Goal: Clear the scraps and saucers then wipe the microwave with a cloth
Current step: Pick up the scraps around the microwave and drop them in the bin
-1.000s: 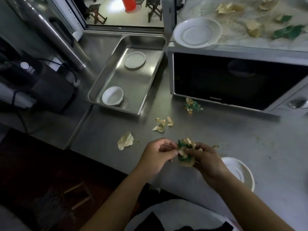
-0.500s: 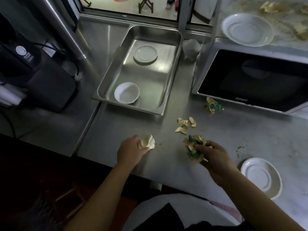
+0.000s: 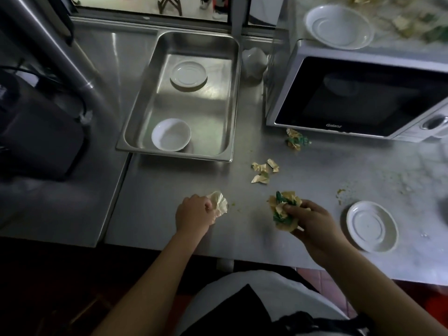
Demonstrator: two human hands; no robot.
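My left hand grips a pale crumpled scrap at the counter's front edge. My right hand holds a bunch of yellow and green scraps. More loose scraps lie on the steel counter, and another clump sits at the foot of the microwave. A white saucer lies right of my right hand. A second saucer sits on the microwave's top among further scraps.
A steel tray behind my left hand holds a saucer and a small white bowl. A black appliance stands at the left. A pale crumpled thing sits between tray and microwave.
My left hand left the bunch, moved left and picked up the pale scrap from the counter. My right hand kept hold of the yellow and green bunch.
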